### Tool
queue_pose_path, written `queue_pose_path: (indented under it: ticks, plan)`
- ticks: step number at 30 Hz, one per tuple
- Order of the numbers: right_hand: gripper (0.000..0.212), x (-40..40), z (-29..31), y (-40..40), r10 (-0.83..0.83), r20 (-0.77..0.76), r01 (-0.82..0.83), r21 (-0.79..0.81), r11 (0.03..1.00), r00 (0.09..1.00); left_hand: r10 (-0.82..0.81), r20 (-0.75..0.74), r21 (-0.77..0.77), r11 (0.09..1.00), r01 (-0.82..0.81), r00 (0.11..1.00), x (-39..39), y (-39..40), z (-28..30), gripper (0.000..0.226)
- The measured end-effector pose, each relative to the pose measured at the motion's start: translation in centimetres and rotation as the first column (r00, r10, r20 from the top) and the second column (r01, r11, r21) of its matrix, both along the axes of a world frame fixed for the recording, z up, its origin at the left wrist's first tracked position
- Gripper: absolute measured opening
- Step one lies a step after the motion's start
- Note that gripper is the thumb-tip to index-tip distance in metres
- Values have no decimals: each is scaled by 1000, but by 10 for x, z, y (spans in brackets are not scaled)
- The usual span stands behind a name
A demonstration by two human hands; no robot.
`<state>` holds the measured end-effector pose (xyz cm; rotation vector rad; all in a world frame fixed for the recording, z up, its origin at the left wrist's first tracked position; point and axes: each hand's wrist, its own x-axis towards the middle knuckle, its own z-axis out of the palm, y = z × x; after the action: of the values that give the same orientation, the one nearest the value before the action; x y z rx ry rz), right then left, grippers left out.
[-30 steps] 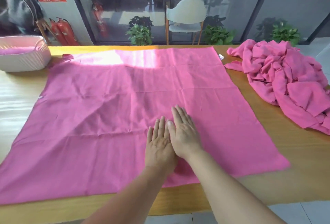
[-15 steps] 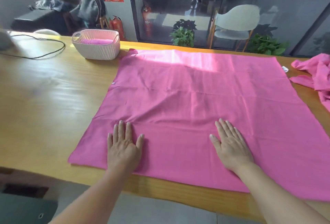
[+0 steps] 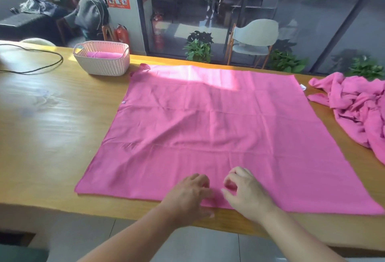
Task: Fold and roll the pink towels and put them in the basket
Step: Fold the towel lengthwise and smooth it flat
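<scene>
Two hands, left hand (image 3: pixel 188 196) and right hand (image 3: pixel 245 194), grip unclear, at the spread towel's (image 3: pixel 208 128) near edge.

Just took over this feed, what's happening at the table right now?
A person is working on a pink towel spread flat on the table. Both hands, left hand and right hand, are at its near edge, fingers curled, not clearly gripping it. One rolled towel sits in the basket; a crumpled pile waits at right.

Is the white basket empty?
No, the white basket already holds a rolled pink towel that shows above its rim.
</scene>
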<state>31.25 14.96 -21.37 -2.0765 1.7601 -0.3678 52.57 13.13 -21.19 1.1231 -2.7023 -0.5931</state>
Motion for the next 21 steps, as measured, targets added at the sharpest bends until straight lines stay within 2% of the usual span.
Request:
queue_pose_path:
  ticks: [2,5,8,11,15,18,20,21]
  plan:
    - [16,-7,3,11,33,-13,-32,46,998,999,-25,72,-38,999,28,997,-8,2,-2,32]
    - [25,-20,4,26,93,-79,-85,94,992,993,18,135,-103,995,-4,991,-13,3,-5,28]
    - [22,-29,2,33,133,-173,-125,55,991,976,146,56,-105,985,-139,988,-20,3,-4,20]
    - [19,-44,6,32,49,-222,-56,-21,998,974,251,-47,-82,964,-254,967,-25,-2,4,12]
    - [24,-71,27,17,-50,-117,53,15,999,992,256,-61,-94,961,-261,965,-30,-15,21,12]
    - [23,-87,47,-2,-41,-50,45,74,996,998,233,-117,-199,947,-252,965,-36,-28,32,14]
    - [20,-98,57,-17,-43,7,42,97,994,999,273,-98,-117,952,-284,957,-38,-39,39,22]
    - [19,-104,61,-26,-46,23,43,98,994,999,271,-83,-125,952,-280,959,-39,-48,42,25]
